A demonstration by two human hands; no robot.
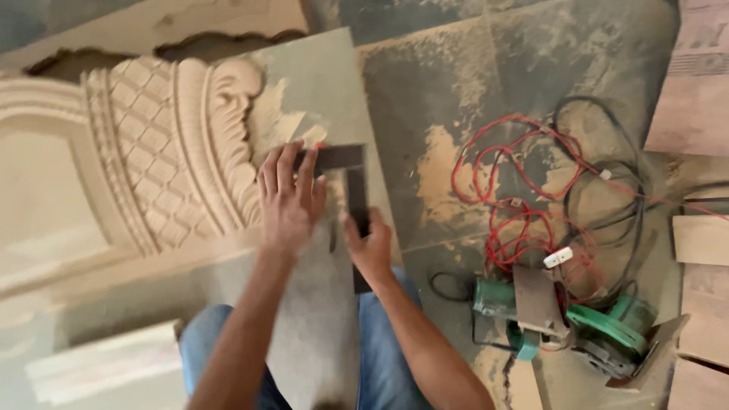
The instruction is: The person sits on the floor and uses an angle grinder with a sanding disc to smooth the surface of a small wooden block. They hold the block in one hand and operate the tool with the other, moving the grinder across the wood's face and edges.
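Left hand (288, 199): forearm reaches up from the lower frame; palm down, fingers spread flat, pressing the short arm of a dark L-shaped square (351, 190) onto a grey board (319, 91). Its grip is apart, pressing rather than clasping.
Right hand (370, 244): forearm comes in from lower right; grip clamped on the square's long arm, thumb on top.
Square: lies flat on the grey board, just beside the carved wooden panel (163, 148), corner towards the upper right.
Grey board: runs from the person's blue-jeaned knees (383, 342) up the frame.
Floor (456, 83): dusty, carrying a green power tool (566, 323) and tangled red and black cables (531, 190), well apart from the hands.
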